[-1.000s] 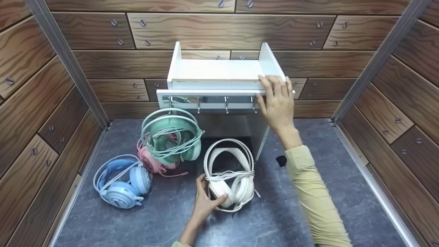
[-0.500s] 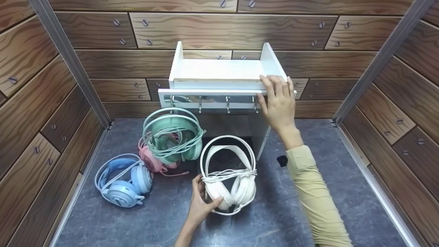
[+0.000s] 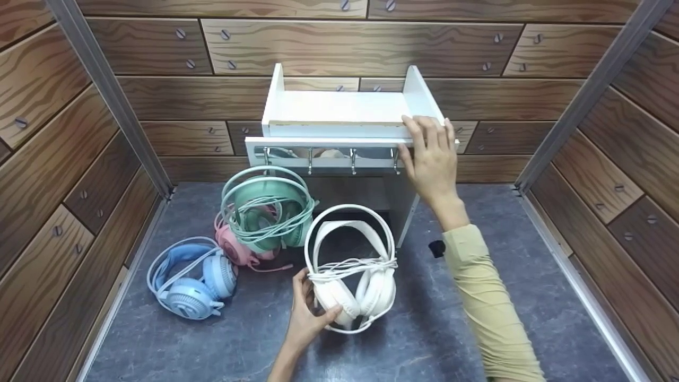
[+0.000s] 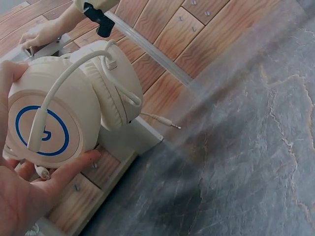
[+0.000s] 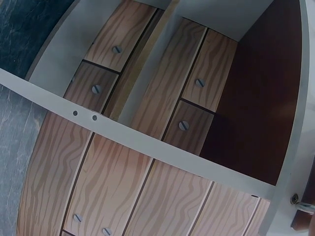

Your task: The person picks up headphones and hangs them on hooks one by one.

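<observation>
In the head view, my left hand (image 3: 307, 315) grips a pair of white headphones (image 3: 381, 289) by one ear cup, its cable bundled across the middle. The left wrist view shows the thumb and fingers around the cup (image 4: 42, 130), which bears a blue ring logo. The headphones appear tilted, held in front of a white shelf rack (image 3: 339, 109). My right hand (image 3: 432, 164) grips the rack's front right corner, fingers over the top and thumb by the last hook (image 3: 395, 161). Green headphones (image 3: 268, 188) appear to hang at the leftmost hook (image 3: 266, 155).
Pink headphones (image 3: 233, 246) lie partly hidden behind the green pair. Blue headphones (image 3: 191, 297) rest on the dark marbled surface (image 3: 212, 350) at left. A small black object (image 3: 436, 248) is beside the right sleeve. Wood-patterned walls (image 3: 360, 48) enclose three sides.
My left hand has lifted the white headphones, which look larger and slightly further left. The right hand keeps its place on the rack. The other headphones stay put.
</observation>
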A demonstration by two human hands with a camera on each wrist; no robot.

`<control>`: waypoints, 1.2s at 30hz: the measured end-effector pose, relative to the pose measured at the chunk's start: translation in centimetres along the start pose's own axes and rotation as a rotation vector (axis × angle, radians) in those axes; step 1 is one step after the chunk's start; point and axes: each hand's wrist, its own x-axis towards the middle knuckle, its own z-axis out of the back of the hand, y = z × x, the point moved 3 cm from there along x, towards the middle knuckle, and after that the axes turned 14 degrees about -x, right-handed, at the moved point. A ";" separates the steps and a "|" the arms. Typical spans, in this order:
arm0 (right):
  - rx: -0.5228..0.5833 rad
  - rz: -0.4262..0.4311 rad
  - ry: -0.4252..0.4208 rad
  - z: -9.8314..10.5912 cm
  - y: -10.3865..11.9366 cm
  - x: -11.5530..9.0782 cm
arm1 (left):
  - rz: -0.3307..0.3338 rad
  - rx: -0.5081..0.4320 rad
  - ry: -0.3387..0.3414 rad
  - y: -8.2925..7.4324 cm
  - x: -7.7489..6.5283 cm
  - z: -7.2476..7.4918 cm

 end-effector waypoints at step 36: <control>-0.003 0.005 -0.004 0.0 0.1 -0.1 | -0.252 -0.064 -0.009 -6.9 2.3 1.4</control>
